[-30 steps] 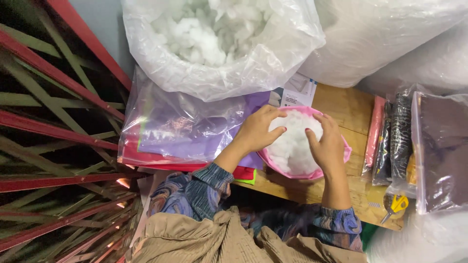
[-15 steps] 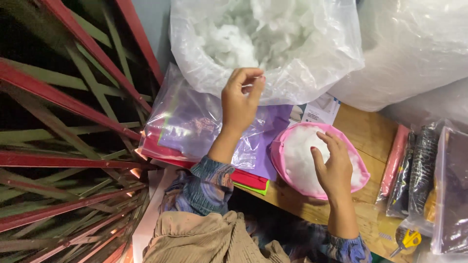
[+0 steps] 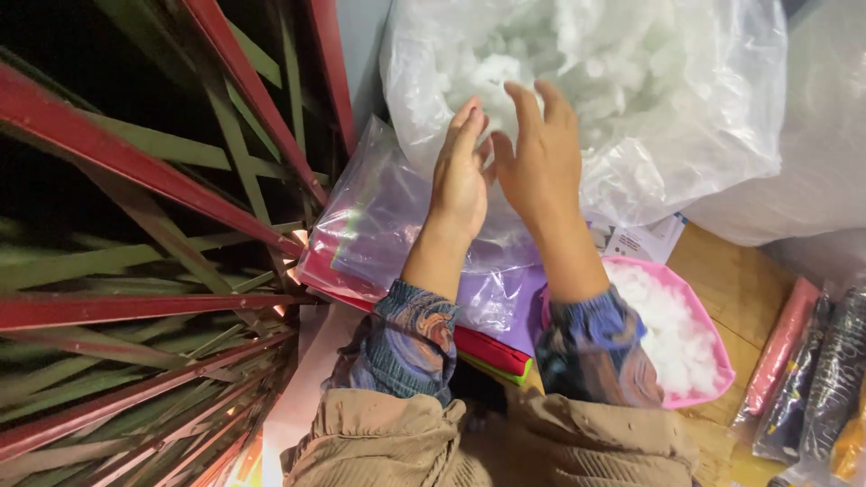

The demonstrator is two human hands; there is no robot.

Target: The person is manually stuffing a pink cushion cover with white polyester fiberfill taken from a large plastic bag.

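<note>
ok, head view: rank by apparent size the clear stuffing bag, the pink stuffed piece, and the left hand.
1. Clear bag of white stuffing, by far the largest.
2. Pink stuffed piece, partly hidden by the right sleeve.
3. Left hand, smallest, though it sits nearer the camera, so it looks larger than it is.

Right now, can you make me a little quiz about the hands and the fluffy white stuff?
1. True or false: both hands reach up at the big clear bag of white stuffing.
2. What colour is the fabric shell that already has stuffing in it?
3. Which hand is nearer that shell: A left hand, B right hand?

Key: 1 true. 2 pink. 3 B.
</note>
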